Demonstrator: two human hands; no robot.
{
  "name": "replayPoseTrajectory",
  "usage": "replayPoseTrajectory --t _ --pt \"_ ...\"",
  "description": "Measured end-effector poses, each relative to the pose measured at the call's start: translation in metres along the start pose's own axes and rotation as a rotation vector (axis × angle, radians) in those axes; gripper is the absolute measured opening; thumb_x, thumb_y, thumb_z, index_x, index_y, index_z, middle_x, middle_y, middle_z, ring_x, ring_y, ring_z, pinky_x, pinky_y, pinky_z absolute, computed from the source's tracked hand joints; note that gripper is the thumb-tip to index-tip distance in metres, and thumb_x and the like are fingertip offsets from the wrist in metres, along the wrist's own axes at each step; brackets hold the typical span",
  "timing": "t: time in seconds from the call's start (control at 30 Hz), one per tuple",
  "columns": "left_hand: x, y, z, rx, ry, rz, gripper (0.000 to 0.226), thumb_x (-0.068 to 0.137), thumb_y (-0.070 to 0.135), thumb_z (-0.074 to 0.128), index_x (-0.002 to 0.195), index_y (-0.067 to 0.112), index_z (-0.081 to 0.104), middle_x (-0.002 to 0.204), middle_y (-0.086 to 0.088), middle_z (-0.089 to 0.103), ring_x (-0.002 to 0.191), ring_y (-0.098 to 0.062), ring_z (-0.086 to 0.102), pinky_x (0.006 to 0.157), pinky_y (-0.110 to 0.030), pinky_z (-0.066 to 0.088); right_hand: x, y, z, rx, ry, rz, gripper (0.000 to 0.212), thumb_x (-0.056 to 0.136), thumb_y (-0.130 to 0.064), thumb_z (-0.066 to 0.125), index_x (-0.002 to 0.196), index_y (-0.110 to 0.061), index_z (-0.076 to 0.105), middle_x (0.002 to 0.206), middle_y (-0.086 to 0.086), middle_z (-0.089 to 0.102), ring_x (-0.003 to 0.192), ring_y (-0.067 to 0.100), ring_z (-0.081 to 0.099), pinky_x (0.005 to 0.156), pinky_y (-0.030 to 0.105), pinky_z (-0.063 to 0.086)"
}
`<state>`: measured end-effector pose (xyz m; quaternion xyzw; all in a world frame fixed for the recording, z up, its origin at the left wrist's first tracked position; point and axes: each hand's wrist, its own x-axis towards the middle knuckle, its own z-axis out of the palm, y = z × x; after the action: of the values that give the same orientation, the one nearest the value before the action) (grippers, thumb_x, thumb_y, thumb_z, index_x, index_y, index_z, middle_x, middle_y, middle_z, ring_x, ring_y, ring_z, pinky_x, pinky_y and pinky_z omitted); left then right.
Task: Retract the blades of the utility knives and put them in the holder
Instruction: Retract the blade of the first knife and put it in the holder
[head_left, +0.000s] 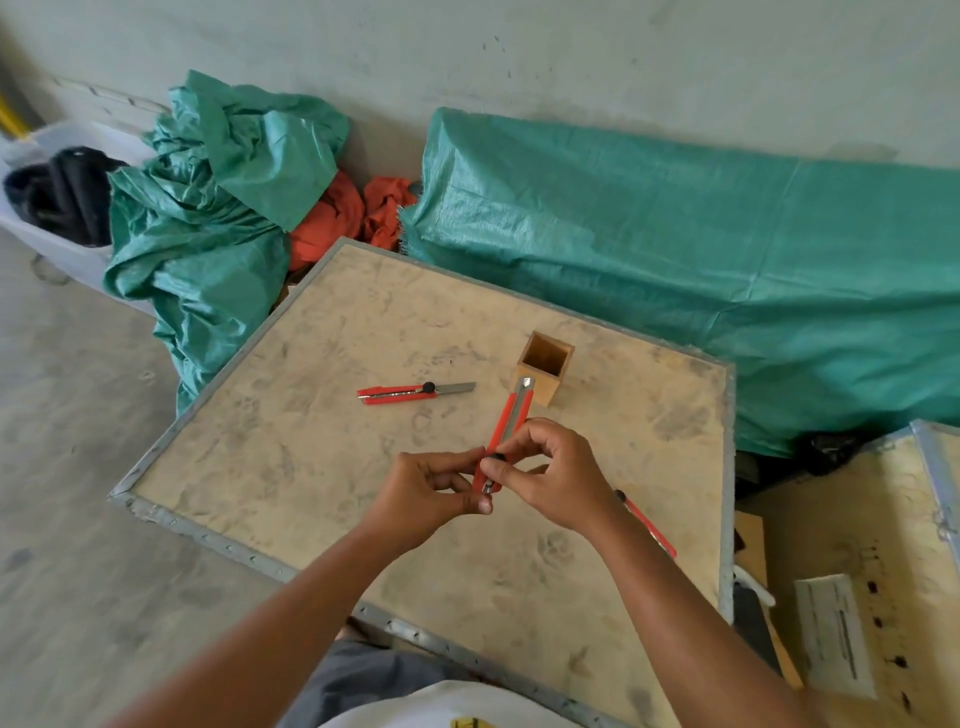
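Note:
Both hands hold one red utility knife above the wooden crate top. My left hand pinches its lower end. My right hand grips the body, thumb on the black slider knob. Its tip points toward the square wooden holder, and only a short bit of blade shows. A second red knife lies flat to the left with its blade extended. A third red knife lies on the crate, partly hidden behind my right wrist.
Green tarps cover heaps behind the crate, with orange cloth between them. Another crate with a white label stands at the right. Concrete floor lies to the left.

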<state>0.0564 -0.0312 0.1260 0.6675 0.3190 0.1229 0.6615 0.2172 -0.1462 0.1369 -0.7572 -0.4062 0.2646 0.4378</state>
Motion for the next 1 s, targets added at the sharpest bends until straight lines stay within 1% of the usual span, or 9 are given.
replayPoseTrajectory --t 0.13,0.23,0.4,0.5,0.63,0.77,0.87,0.93,1.0 --pt "0.021 0.001 0.000 0.045 -0.017 -0.016 0.060 0.063 -0.004 0.089 0.118 0.013 0.072 0.092 0.003 0.080 0.072 -0.010 0.073 0.076 -0.021 0.057 0.016 0.005 -0.004 0.149 0.058 0.086 0.011 0.092 -0.029 0.075 0.102 -0.027 0.073 0.101 -0.009 0.076 0.092 0.010 0.074 0.074 0.030 0.064" --pt "0.049 0.003 0.006 0.098 -0.041 -0.027 0.061 0.063 0.004 0.091 0.117 0.026 0.072 0.091 0.011 0.079 0.076 -0.008 0.075 0.078 -0.017 0.056 0.037 0.012 -0.019 0.155 0.132 0.124 0.023 0.094 -0.016 0.072 0.115 -0.025 0.071 0.106 -0.005 0.073 0.095 0.015 0.075 0.070 0.033 0.067" --pt "0.111 0.012 0.019 0.195 -0.069 0.015 0.058 0.072 0.010 0.087 0.124 0.029 0.069 0.102 0.015 0.075 0.089 -0.007 0.074 0.090 -0.027 0.055 0.083 0.031 -0.049 0.133 0.241 0.146 0.031 0.089 -0.002 0.075 0.115 -0.019 0.071 0.110 0.006 0.075 0.083 0.013 0.078 0.066 0.027 0.065" --pt "0.159 0.021 0.026 0.269 -0.105 0.047 0.054 0.076 0.009 0.084 0.125 0.025 0.068 0.107 0.014 0.074 0.095 -0.004 0.073 0.097 -0.035 0.056 0.119 0.048 -0.065 0.047 0.336 0.123 0.035 0.086 -0.004 0.077 0.109 -0.030 0.070 0.111 0.003 0.075 0.094 0.020 0.076 0.073 0.039 0.066" --pt "0.214 0.024 0.037 0.380 -0.016 0.039 0.061 0.076 0.013 0.085 0.132 0.022 0.063 0.126 0.001 0.070 0.117 -0.016 0.064 0.098 -0.032 0.051 0.160 0.067 -0.074 -0.025 0.452 0.102 0.035 0.085 -0.001 0.076 0.106 -0.029 0.073 0.107 -0.009 0.071 0.092 0.023 0.075 0.075 0.046 0.065" --pt "0.252 0.024 0.047 0.539 -0.011 -0.021 0.078 0.083 0.016 0.080 0.149 0.028 0.040 0.150 -0.003 0.049 0.132 -0.028 0.052 0.106 -0.040 0.048 0.186 0.084 -0.073 -0.094 0.490 0.107 0.031 0.090 0.000 0.071 0.116 -0.016 0.076 0.120 0.005 0.074 0.093 0.022 0.074 0.083 0.037 0.062" --pt "0.266 0.020 0.054 0.643 -0.074 -0.089 0.083 0.089 0.015 0.073 0.155 0.025 0.024 0.153 -0.008 0.046 0.127 -0.031 0.055 0.088 -0.028 0.049 0.193 0.095 -0.067 -0.164 0.486 0.099 0.031 0.092 0.002 0.068 0.117 -0.015 0.076 0.124 0.007 0.075 0.110 0.025 0.070 0.092 0.032 0.057" --pt "0.271 0.018 0.055 0.665 -0.094 -0.113 0.078 0.092 0.017 0.070 0.155 0.021 0.025 0.151 -0.010 0.048 0.127 -0.032 0.055 0.081 -0.026 0.046 0.195 0.098 -0.063 -0.165 0.492 0.111 0.031 0.092 0.003 0.067 0.117 -0.014 0.076 0.125 0.007 0.075 0.111 0.025 0.070 0.096 0.034 0.057" --pt "0.268 0.014 0.054 0.660 -0.112 -0.090 0.064 0.090 0.018 0.072 0.147 0.021 0.044 0.140 -0.010 0.059 0.122 -0.032 0.060 0.088 -0.030 0.048 0.189 0.099 -0.058 -0.181 0.477 0.134 0.030 0.092 0.003 0.067 0.117 -0.012 0.076 0.125 0.008 0.075 0.111 0.026 0.070 0.100 0.041 0.057"
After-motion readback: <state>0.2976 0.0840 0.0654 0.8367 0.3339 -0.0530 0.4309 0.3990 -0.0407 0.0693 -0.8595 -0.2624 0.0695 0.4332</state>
